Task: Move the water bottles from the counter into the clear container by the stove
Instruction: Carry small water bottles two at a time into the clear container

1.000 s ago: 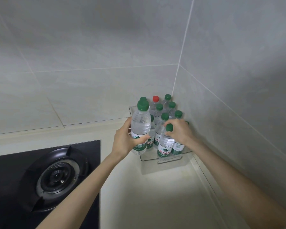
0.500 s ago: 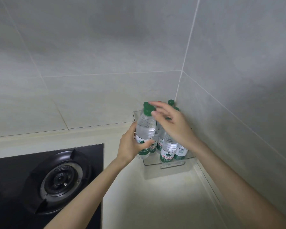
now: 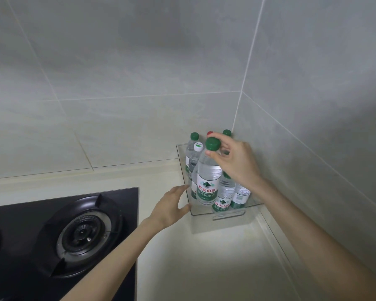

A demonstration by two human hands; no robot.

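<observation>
Right hand point(image 3: 237, 166) has it: fingertips pinch the neck just under the green screw cap of a clear plastic water bottle with a green-and-white label point(image 3: 207, 177). That bottle stands almost upright, long axis vertical, cap up and leaning a touch toward the camera, label facing us. Its base sits low in the front-left part of the clear rectangular plastic container point(image 3: 226, 215), though whether it rests on the floor of the bin I cannot tell. Over to the left hand point(image 3: 169, 208): loose, fingers spread and holding nothing, thumb and forefinger right at the container's left front corner. Inside the bin stand more bottles, all upright: a green-capped one point(image 3: 194, 136) at the back left, a white-capped one point(image 3: 198, 146) just in front of it, a red cap point(image 3: 209, 133) and another green cap point(image 3: 226, 132) peeking from behind the right hand, and labelled bottles along the front. The container is tucked into the corner of the pale counter point(image 3: 204, 257), against grey tiled walls, with the black gas stove burner point(image 3: 83, 233) near on the left.
</observation>
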